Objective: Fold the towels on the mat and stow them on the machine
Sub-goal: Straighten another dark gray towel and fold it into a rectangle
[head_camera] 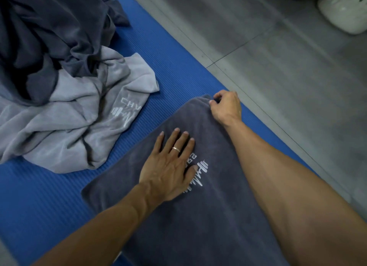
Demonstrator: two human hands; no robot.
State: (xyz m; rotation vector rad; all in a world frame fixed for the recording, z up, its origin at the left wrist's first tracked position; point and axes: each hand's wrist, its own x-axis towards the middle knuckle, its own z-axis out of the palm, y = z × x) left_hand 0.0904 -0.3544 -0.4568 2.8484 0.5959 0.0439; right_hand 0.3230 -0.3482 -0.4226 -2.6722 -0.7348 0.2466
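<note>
A dark grey towel (pixel 198 216) with a white embroidered logo lies spread flat on the blue mat (pixel 39 206). My left hand (pixel 168 166) presses flat on its middle with straight fingers, partly covering the logo. My right hand (pixel 226 104) pinches the towel's far corner near the mat's right edge. A crumpled light grey towel (pixel 79 130) lies to the left, and a heap of dark towels (pixel 49 37) rises behind it. No machine shows in this view.
Grey tiled floor (pixel 278 67) runs along the mat's right edge. A white perforated basket (pixel 343 9) stands at the top right corner.
</note>
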